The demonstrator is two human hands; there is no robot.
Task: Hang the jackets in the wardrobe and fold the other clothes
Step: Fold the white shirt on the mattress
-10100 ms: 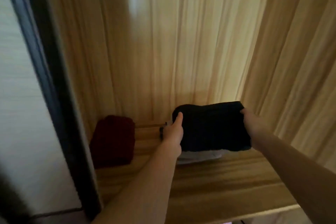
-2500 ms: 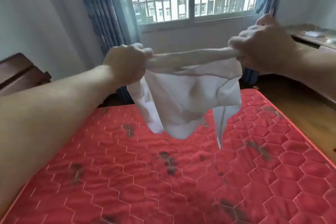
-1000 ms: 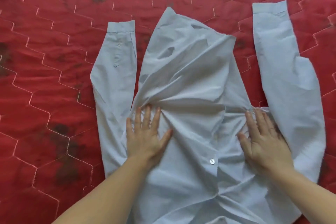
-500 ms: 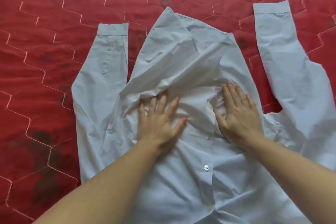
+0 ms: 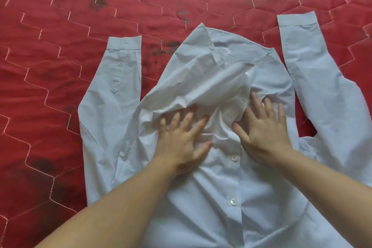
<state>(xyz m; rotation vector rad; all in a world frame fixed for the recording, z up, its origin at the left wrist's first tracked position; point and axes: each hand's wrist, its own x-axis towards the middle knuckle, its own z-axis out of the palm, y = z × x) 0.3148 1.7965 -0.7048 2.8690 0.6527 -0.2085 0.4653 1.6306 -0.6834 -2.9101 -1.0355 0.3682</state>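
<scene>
Pressing down with both palms, a person flattens a pale button-front shirt (image 5: 221, 197) spread front-up on a red quilted mattress (image 5: 60, 66). Nearest the camera, two bare forearms reach in over the shirt's buttoned placket. The left hand (image 5: 181, 141) and right hand (image 5: 263, 133) lie flat side by side on the chest — fingers straight and spread, gripping nothing. Just beyond the fingertips the cloth bunches into a rumpled fold. Farther off, both sleeves stretch away from the camera — the cuffs at the far end, either side of the body.
</scene>
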